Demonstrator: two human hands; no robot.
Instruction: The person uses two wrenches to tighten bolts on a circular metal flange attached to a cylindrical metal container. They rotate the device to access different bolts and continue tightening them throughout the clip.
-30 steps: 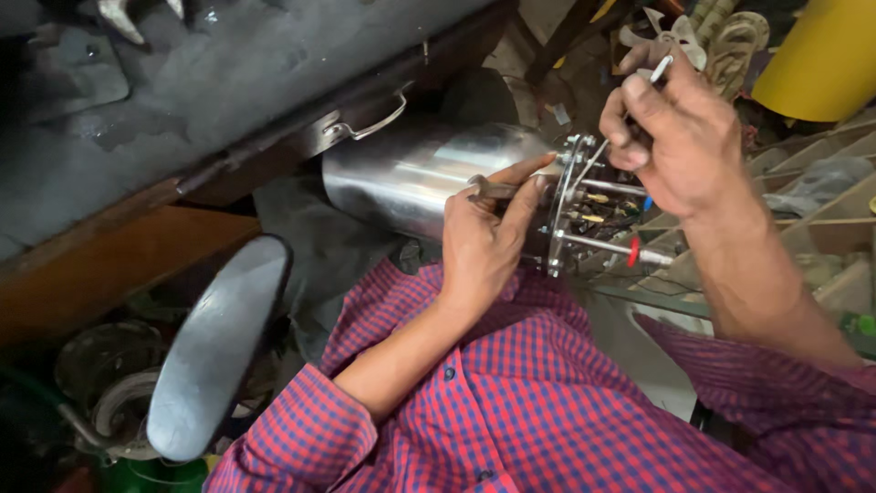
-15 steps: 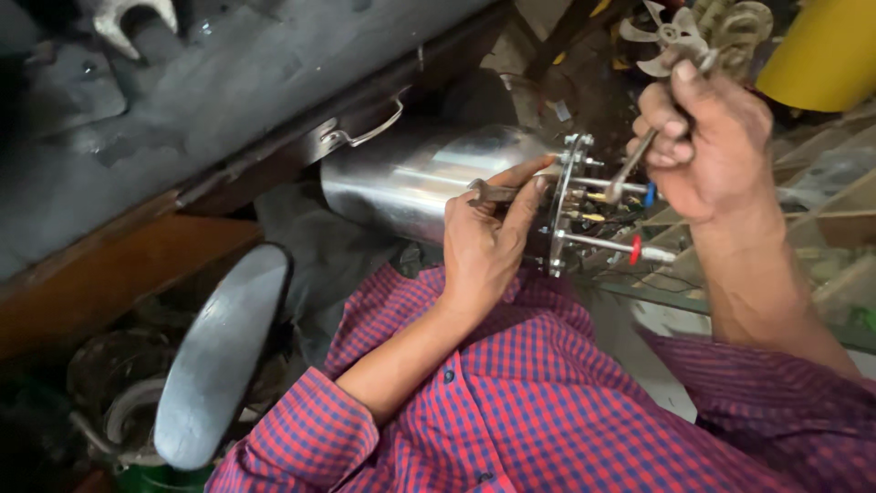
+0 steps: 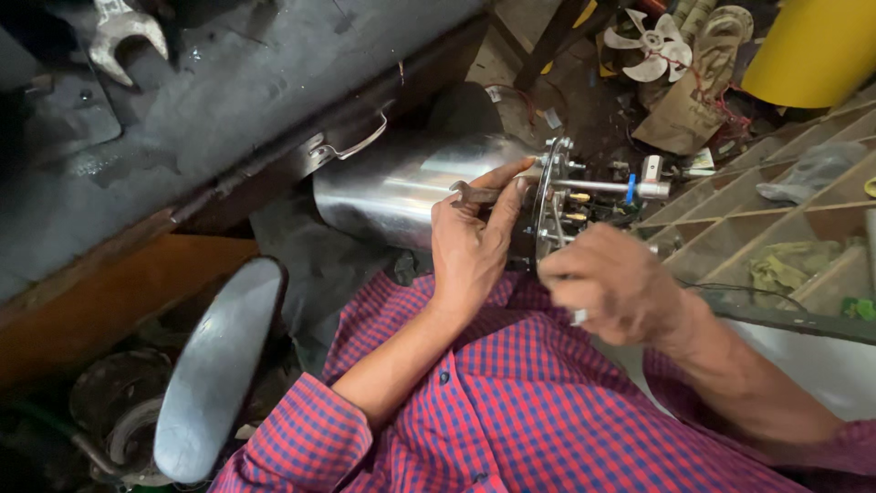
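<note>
1. Pinching a small open-end spanner [image 3: 476,193] between thumb and fingers of my left hand [image 3: 474,246]; its jaw end sits against the round metal end plate [image 3: 546,196].
2. My right hand [image 3: 616,292] is blurred, curled closed low by the plate's bottom edge; something pale shows at the fist's underside, cannot tell what it is or whether I hold it.
3. Shiny steel cylinder [image 3: 401,187] lies on its side across my lap, just above my checked shirt [image 3: 538,411].
4. Cylinder's long axis runs left-right, slightly tilted; closed body points left, plate end with rods and terminals points right.
5. Long metal rod [image 3: 607,186] sticks out rightward from the plate, parallel to the cylinder's axis, blue bit on it, block-like end.
6. Spanner lies roughly along the same axis, handle left, head right.
7. Edges: dark workbench [image 3: 228,100] edge with a wire handle [image 3: 351,146] runs diagonally just above-left of the cylinder, tight there.
8. Right side: wooden slatted rack [image 3: 776,201] edge near the rod's tip, little room past it.
9. Lower left: grey oval seat-like pad [image 3: 214,365] near my left elbow, apart from it.
10. Open room mostly above the plate toward the cluttered floor with a white fan blade [image 3: 652,46] and yellow drum [image 3: 817,46], well apart.
11. Large spanner [image 3: 123,36] lies on the bench top-left, far off.
</note>
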